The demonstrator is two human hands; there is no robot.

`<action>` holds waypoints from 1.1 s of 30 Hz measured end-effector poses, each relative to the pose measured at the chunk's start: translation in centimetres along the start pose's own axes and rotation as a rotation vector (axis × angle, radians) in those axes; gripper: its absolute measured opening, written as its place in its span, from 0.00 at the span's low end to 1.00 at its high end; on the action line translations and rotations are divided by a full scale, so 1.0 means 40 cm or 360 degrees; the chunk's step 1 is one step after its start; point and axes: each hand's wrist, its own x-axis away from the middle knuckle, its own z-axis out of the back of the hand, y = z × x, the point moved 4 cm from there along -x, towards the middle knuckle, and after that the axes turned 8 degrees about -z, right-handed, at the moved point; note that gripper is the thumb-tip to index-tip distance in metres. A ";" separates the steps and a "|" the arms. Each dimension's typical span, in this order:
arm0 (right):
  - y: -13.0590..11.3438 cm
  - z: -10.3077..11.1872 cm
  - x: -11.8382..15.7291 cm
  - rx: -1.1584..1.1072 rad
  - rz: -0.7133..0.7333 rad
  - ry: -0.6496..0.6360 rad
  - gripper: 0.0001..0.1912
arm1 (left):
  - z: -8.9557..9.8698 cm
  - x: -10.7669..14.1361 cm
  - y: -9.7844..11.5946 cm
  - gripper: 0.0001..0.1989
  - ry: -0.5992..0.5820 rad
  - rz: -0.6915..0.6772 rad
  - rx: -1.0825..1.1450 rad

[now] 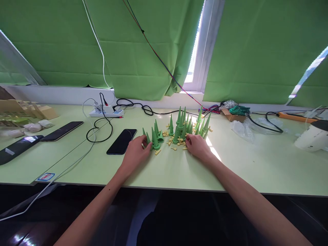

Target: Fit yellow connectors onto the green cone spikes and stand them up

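Left hand (pixel 136 150): fingers curled at the near-left edge of the green cones (pixel 155 143), thumb against or just beside one; whether that cone is gripped, I cannot tell from my end of the feed. Right hand (pixel 199 147): fingertips drawn together low beside the yellow pieces (pixel 173 148); whether one is pinched there, the fingers hide from me. Green cones: many, grouped between and just beyond the hands on the pale green tabletop (pixel 164 174), mostly upright with tips up, one toppled with its open base showing. Yellow pieces: small, loose, strewn among the cone bases, a few lying in front. Black phone (pixel 121 141): flat, just beside the left hand. Hazards, by my estimate: first, toppling — the cones are tall, narrow-tipped and crowded, so a knuckle brushing one could tip its neighbours. Second, scatter: a sweep of the right fingertips could push yellow pieces farther under the cones or out across the smooth top. Third, a mis-pick: pieces this small and close together could come up two at once, or slip from a light pinch. Fourth, a knock: swinging the left hand outward could nudge the phone.
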 end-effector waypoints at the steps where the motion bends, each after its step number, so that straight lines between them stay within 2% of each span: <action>1: 0.000 0.000 0.000 -0.0002 -0.0004 -0.0002 0.11 | -0.003 0.000 0.001 0.12 -0.0003 -0.0001 -0.0009; 6: 0.000 0.002 0.001 -0.0008 -0.0011 0.0000 0.11 | -0.001 0.008 -0.001 0.13 0.0019 0.0008 0.0025; 8: 0.000 0.003 0.001 -0.0028 -0.0006 0.0012 0.11 | 0.021 0.010 0.005 0.12 0.0129 -0.0001 0.0051; 10: 0.001 0.004 0.000 -0.0062 0.0001 0.0023 0.11 | 0.053 0.011 0.024 0.13 0.0324 -0.0074 0.0045; 12: 0.002 0.003 -0.001 -0.0093 0.0004 0.0030 0.11 | 0.082 0.009 0.055 0.16 0.0516 -0.0171 0.0019; 14: 0.004 0.002 -0.003 -0.0109 0.0000 0.0043 0.10 | 0.086 0.000 0.098 0.15 0.0581 -0.0341 0.0081; 16: 0.005 0.003 -0.004 -0.0124 -0.0008 0.0070 0.09 | 0.061 -0.017 0.144 0.15 0.0531 -0.0548 0.0150; 18: 0.007 0.008 -0.004 -0.0165 -0.0018 0.0115 0.09 | 0.013 -0.041 0.180 0.16 0.0415 -0.0697 0.0207; 21: 0.009 0.019 -0.002 -0.0251 -0.0038 0.0197 0.11 | -0.072 -0.078 0.207 0.17 0.0219 -0.0737 0.0310; 24: 0.010 0.027 -0.001 -0.0277 -0.0014 0.0219 0.13 | -0.131 -0.092 0.209 0.18 0.0154 -0.0720 0.0367; 27: 0.009 0.028 -0.003 -0.0236 0.0029 0.0133 0.10 | -0.154 -0.079 0.199 0.18 0.0102 -0.0721 0.0410; 33: 0.009 0.027 -0.005 -0.0182 0.0037 0.0011 0.07 | -0.160 -0.055 0.188 0.17 -0.0081 -0.0830 0.0426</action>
